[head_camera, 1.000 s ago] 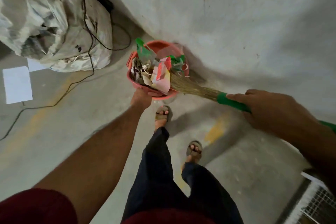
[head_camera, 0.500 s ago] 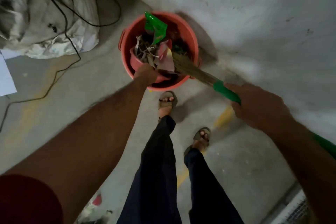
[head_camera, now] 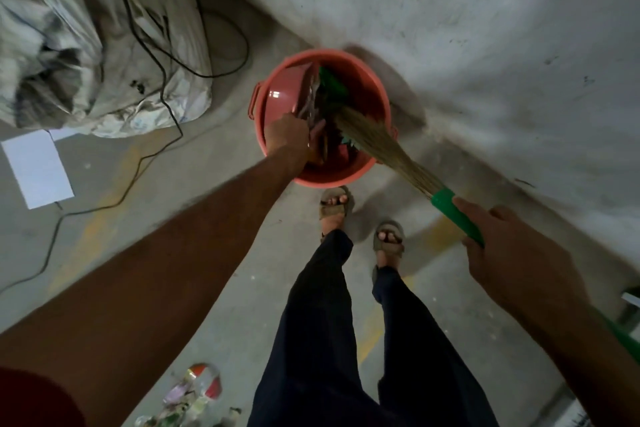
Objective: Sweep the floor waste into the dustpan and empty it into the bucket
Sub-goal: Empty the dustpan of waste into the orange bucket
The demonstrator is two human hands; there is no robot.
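Note:
A red bucket (head_camera: 367, 87) stands on the concrete floor against the wall. My left hand (head_camera: 285, 133) grips a red dustpan (head_camera: 284, 94), which is tipped on edge inside the bucket. Paper and green wrapper waste (head_camera: 332, 83) lies in the bucket beside the pan. My right hand (head_camera: 498, 253) holds the green handle of a grass broom (head_camera: 384, 146). The broom's bristles reach into the bucket and press against the waste.
A large grey sack (head_camera: 86, 45) with black cables (head_camera: 162, 80) over it lies at the upper left. A white sheet (head_camera: 38, 168) rests on the floor at left. Scattered wrappers (head_camera: 194, 395) lie at the bottom. My sandalled feet (head_camera: 334, 201) stand just before the bucket.
The dustpan has gone from level above the bucket to tipped on edge inside it. The waste has dropped off the pan into the bucket, with the broom following it in.

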